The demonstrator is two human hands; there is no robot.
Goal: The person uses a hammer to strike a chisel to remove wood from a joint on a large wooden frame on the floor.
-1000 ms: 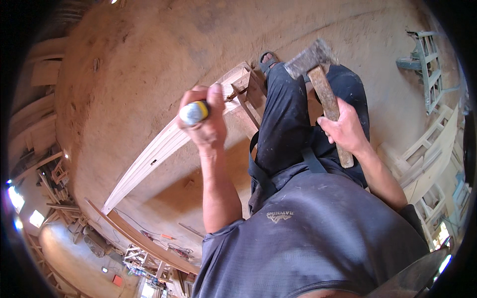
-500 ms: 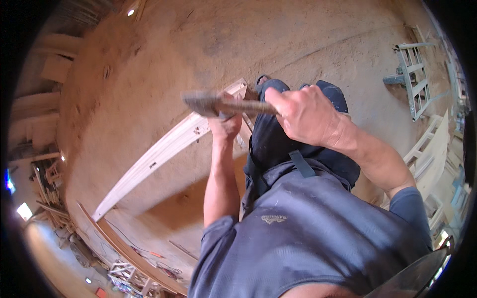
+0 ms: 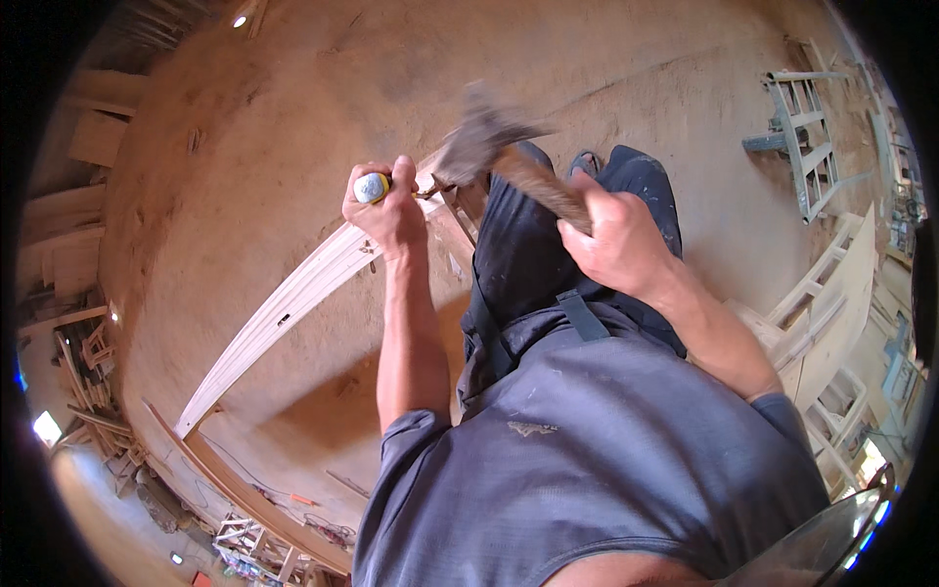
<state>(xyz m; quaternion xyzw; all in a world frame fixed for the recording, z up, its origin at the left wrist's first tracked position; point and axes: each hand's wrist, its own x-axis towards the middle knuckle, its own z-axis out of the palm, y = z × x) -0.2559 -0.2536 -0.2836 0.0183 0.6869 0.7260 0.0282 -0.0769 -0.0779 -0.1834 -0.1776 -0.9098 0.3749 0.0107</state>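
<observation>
Left hand (image 3: 393,210) is gripping chisel (image 3: 374,187) tight on the white board (image 3: 293,298) at 10 o'clock, right hand (image 3: 616,240) fully clenching hammer (image 3: 489,137) w/ head nearing it—strike should be landing square on the handle end.

Likely carpentry workshop: wooden frames (image 3: 831,284), timber offcuts (image 3: 93,377), dusty floor (image 3: 293,117).

No package, sign or screen shows anywhere around you; the one label-like mark is the small pale emblem (image 3: 532,428), a low wide shape, which sits on the chest of your grey-blue shirt (image 3: 606,460), its detail too small to tell.
</observation>
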